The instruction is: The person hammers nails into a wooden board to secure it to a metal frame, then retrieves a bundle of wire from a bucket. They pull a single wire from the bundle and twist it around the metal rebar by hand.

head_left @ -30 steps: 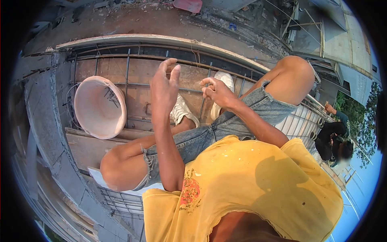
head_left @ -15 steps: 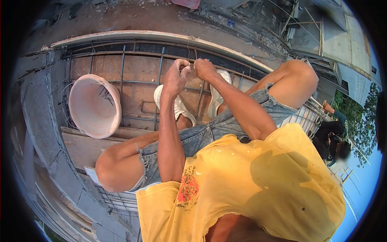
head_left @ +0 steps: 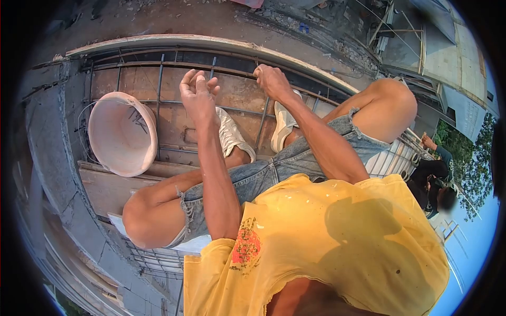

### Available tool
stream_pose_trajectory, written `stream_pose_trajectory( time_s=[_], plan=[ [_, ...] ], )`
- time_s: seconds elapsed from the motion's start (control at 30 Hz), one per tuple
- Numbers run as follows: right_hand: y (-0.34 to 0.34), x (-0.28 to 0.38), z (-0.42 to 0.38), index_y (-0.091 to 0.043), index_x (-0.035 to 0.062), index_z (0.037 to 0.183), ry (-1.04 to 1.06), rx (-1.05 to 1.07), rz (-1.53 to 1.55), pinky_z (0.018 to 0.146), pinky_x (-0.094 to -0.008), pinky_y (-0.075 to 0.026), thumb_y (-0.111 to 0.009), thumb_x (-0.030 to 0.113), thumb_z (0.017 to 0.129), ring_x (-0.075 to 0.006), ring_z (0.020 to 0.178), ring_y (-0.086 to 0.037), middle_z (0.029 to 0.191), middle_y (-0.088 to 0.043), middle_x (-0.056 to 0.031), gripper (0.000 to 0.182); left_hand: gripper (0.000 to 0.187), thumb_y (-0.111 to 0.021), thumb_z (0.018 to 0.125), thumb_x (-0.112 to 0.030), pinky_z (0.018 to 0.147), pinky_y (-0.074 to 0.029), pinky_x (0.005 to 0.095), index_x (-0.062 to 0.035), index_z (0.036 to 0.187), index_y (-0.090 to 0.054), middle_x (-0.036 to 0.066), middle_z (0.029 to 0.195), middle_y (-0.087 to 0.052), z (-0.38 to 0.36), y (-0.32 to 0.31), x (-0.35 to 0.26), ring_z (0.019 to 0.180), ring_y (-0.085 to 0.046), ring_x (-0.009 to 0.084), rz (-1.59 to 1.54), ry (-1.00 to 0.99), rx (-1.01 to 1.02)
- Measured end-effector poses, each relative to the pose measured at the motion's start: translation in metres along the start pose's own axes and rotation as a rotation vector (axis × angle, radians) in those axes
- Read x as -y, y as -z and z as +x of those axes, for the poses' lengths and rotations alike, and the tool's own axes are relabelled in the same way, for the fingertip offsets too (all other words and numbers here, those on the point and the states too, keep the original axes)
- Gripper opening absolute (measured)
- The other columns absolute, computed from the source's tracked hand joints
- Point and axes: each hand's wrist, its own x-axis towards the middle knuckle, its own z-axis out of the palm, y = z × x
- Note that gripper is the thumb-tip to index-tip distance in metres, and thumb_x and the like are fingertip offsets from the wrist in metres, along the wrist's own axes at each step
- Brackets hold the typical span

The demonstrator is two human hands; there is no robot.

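My left hand (head_left: 199, 100) is raised over the rebar grid, its fingers apart and loosely curled, with nothing visible in it. To its right my right hand (head_left: 273, 81) is closed beside the upper long bar. Whatever that fist holds, if anything, is too small or hidden to make out. Crossing steel bars (head_left: 159, 84) run beneath and around both hands, inside a long wooden form. Left of my left hand, a pale, dusty bucket (head_left: 118, 150) leans on the grid with several short dark metal pieces (head_left: 138, 122) inside.
My white shoes (head_left: 230, 134) rest among the bars between my bent knees. A board edge (head_left: 211, 39) bounds the form on the far side, and a concrete ledge (head_left: 50, 126) lies at left. Another person (head_left: 435, 174) is at the right. Rubble (head_left: 337, 37) covers the ground beyond.
My hands were together at the upper bar and have parted. The left moved left and its fingers spread; the right shifted slightly up and right, still closed.
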Motion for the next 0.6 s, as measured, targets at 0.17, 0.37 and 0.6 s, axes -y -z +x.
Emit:
stream_pose_trajectory(
  time_s=[0.17, 0.37, 0.6],
  plan=[
    [0.008, 0.005, 0.013, -0.068, 0.0074, 0.107, -0.048, 0.265, 0.015, 0.087, -0.0486, -0.051, -0.055, 0.013, 0.09, -0.0397, 0.106, -0.064, 0.109, -0.07, -0.017, 0.022, 0.03, -0.047, 0.101, -0.006, 0.072, -0.054, 0.0309, -0.0097, 0.131, -0.046, 0.006, 0.116, -0.059, -0.028, 0.01, 0.102, 0.089, -0.063, 0.014, -0.14, 0.494, -0.17],
    [-0.007, -0.001, 0.018, -0.069, 0.0108, 0.107, -0.032, 0.26, -0.089, 0.091, -0.0492, -0.049, -0.062, 0.011, 0.087, -0.0366, 0.111, -0.063, 0.112, -0.07, -0.014, 0.021, 0.047, -0.047, 0.1, -0.005, 0.071, -0.055, 0.0345, -0.0061, 0.145, -0.034, 0.008, 0.111, -0.06, -0.034, 0.008, 0.161, 0.088, -0.064, 0.0172, 0.146, 0.609, -0.108],
    [-0.022, -0.013, 0.028, -0.07, 0.0104, 0.106, -0.081, 0.379, -0.081, 0.091, -0.0494, -0.05, -0.062, 0.015, 0.089, -0.0378, 0.108, -0.064, 0.114, -0.069, -0.0165, 0.019, 0.068, -0.052, 0.092, 0.0, 0.05, -0.049, 0.0297, -0.0003, 0.15, -0.018, 0.013, 0.097, -0.062, -0.024, 0.025, 0.24, 0.065, -0.063, 0.0194, 0.767, 0.375, 0.192]
  ],
)
